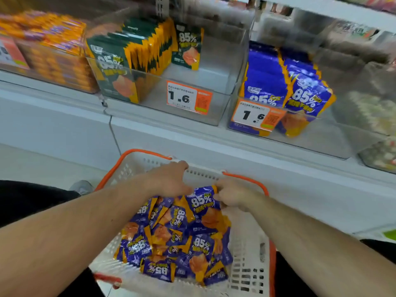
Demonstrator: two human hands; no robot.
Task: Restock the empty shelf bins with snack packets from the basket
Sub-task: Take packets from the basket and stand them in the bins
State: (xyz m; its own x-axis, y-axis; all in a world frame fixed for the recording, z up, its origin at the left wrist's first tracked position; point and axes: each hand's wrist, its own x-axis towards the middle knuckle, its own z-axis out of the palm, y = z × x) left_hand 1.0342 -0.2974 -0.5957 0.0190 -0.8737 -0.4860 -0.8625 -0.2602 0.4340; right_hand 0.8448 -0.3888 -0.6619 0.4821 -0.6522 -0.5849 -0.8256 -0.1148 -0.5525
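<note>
A white basket with an orange rim (252, 264) sits low in front of me, holding several purple-and-orange snack packets (171, 239). My right hand (232, 195) pinches the top corner of one upright purple packet (202, 203) at the basket's far side. My left hand (171, 179) reaches into the basket beside that packet, fingers down among the packets; whether it holds one is hidden. Above, a clear shelf bin (334, 133) holds two rows of the same purple packets (285, 82).
A clear bin (214, 82) with green-and-orange packets (137, 54) stands in the middle, its right half bare. An orange-packet bin (53, 46) is at the left. Price tags reading 1.6 (188, 97) hang on the bin fronts. The white shelf front (192, 142) runs below.
</note>
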